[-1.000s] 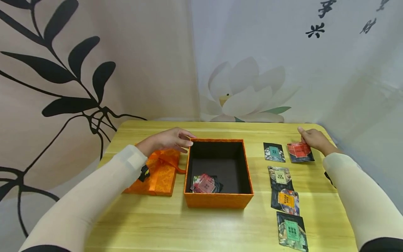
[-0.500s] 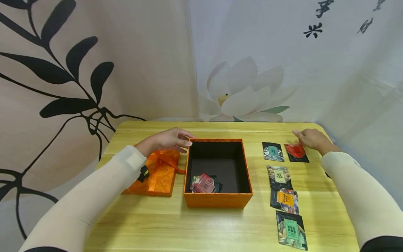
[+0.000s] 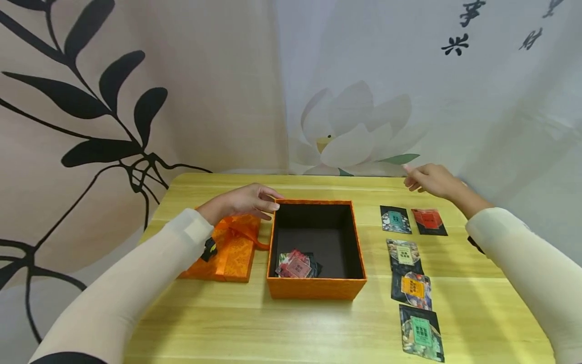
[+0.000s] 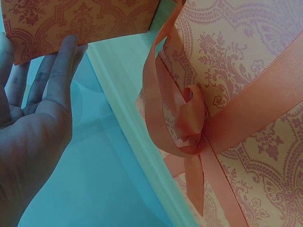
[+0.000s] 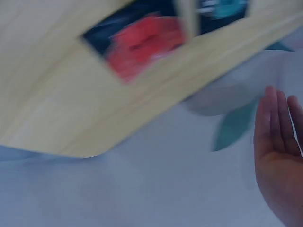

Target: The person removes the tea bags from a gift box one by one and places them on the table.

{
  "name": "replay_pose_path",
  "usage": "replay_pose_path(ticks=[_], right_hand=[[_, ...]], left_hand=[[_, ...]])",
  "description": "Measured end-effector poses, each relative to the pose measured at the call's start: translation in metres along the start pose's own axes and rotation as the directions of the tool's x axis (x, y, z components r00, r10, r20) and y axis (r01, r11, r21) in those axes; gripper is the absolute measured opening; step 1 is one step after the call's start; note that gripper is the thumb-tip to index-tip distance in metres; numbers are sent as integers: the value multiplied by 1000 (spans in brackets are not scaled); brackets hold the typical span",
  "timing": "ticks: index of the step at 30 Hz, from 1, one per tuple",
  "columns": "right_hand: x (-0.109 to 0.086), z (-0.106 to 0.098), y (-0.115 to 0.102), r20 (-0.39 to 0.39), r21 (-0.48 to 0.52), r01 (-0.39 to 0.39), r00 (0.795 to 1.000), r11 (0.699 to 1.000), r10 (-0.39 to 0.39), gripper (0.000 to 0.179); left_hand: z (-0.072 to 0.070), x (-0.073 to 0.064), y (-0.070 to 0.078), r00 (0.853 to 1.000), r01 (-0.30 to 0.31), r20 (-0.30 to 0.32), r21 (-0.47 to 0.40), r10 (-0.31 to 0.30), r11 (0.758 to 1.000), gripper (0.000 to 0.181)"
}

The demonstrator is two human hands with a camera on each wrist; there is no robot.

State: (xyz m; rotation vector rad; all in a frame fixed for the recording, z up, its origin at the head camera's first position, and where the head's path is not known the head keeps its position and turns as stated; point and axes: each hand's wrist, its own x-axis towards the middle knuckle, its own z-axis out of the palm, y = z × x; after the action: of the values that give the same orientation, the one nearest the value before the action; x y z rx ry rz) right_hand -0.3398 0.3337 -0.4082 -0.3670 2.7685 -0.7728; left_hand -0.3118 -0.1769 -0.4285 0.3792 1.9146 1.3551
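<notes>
Now the red packet (image 3: 428,221) lies flat on the counter (image 3: 341,328), just beside the teal packet (image 3: 395,218). A second ago the right hand (image 3: 434,181) was at it; since then the hand has lifted away and sits above the far edge, apart from every packet. Its grip looks free: in the right wrist view the fingers lie straight and close together, with nothing between them. So the red packet's placing seems finished.

Meanwhile the left hand (image 3: 249,201) has hardly changed, its grip loose, the nearly straight fingers touching the far left corner of the box (image 3: 317,289). A pink packet (image 3: 298,268) stays inside, near the front wall, with a darker one partly under it. On the right, the cream (image 3: 404,253), orange (image 3: 413,289) and green (image 3: 422,332) packets are unmoved, running toward the person.
</notes>
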Motion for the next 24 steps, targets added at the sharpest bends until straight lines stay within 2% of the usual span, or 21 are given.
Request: replay_pose_path(ticks=[5, 11, 16, 24], right_hand=[[0, 2, -36, 98, 170, 34, 994, 985, -51, 75], [-2, 7, -69, 205, 364, 37, 972, 931, -118, 73], [-2, 17, -95, 264, 449, 40, 948, 893, -176, 74], [4, 37, -135, 359, 548, 13, 899, 836, -250, 76]], left_hand=[[0, -1, 0, 1000, 4, 10, 1, -4, 1000, 50], [0, -1, 0, 1000, -1, 3, 21, 1, 1000, 50], [3, 0, 1, 1000, 8, -3, 16, -8, 1000, 50], [-2, 0, 0, 1000, -1, -1, 24, 1, 1000, 49]])
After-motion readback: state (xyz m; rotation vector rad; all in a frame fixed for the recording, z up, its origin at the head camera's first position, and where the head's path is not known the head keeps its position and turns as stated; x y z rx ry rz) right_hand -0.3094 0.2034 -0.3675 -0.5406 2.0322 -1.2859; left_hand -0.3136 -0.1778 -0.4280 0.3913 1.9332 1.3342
